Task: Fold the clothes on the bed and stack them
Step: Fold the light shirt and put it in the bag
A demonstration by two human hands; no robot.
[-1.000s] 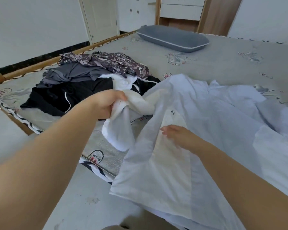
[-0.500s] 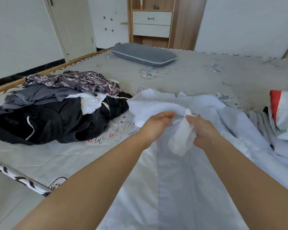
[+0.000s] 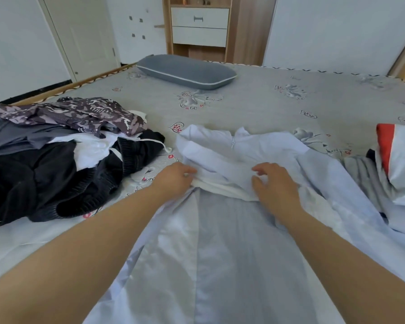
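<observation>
A pale blue garment (image 3: 232, 242) lies spread on the bed (image 3: 255, 104) in front of me, its collar at the far end. A sleeve with a white cuff (image 3: 222, 187) is laid across its chest. My left hand (image 3: 173, 178) pinches the left end of that cuff. Over the sleeve's right end hovers my right hand (image 3: 275, 183), fingers loosely spread and touching the cloth. To the left sits a heap of unfolded clothes (image 3: 56, 155): black, grey, white and a purple patterned piece.
A grey pillow (image 3: 185, 72) lies at the far side of the bed. At the right edge is a pile with a red, white and navy garment (image 3: 398, 160) over grey cloth. A wooden cabinet with drawers (image 3: 199, 26) stands beyond the bed.
Both hands brought the bunched sleeve from mid-air down onto the garment's chest and moved apart along it. My view has swung right and up, so more of the bed shows.
</observation>
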